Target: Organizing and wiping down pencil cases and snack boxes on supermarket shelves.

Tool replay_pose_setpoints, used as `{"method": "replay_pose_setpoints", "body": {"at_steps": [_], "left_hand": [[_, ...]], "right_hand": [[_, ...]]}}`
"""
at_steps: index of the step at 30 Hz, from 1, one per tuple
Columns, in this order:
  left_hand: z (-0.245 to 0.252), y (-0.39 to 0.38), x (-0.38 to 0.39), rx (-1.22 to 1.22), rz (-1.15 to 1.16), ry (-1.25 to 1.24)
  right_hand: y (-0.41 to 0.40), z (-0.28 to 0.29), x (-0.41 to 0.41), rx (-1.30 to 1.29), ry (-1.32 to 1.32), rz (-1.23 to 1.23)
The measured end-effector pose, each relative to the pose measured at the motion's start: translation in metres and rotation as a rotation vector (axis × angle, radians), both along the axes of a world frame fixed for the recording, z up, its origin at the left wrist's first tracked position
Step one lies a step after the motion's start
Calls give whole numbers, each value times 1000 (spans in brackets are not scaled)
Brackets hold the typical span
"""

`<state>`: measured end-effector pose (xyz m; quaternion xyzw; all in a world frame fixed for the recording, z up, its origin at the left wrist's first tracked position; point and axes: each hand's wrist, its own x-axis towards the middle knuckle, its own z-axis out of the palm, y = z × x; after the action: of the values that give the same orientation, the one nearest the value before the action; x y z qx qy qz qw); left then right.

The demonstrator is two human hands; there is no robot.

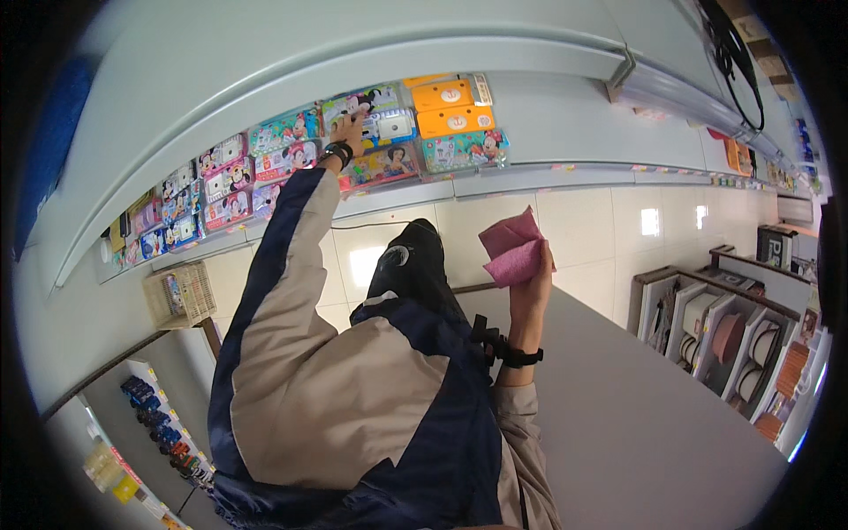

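My left hand reaches out to the shelf and rests on the packaged stationery sets with cartoon mouse prints. Its fingertips lie on a green and purple package. Just right of it are orange cases with an anchor mark, above a teal package. Below the hand lies a package with a princess print. My right hand is shut on a folded pink cloth, held above the tiled floor beside a grey surface.
Shelf board runs along the front. A wicker basket stands at the left, above a rack with toy cars. The grey tabletop fills the lower right, with a divided display rack beyond it.
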<state>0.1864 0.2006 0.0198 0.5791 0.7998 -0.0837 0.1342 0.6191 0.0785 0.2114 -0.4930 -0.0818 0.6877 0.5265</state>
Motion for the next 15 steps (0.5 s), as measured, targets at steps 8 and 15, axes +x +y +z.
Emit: {"method": "replay_pose_setpoints", "body": {"at_steps": [8,15], "left_hand": [[41,-31,16,176,-23,-352],[391,-160,102,357,-574,-780]], "right_hand": [[-6,-20,-6,-35,61,-17],[-4,-16,-2,-33,110,16]]}}
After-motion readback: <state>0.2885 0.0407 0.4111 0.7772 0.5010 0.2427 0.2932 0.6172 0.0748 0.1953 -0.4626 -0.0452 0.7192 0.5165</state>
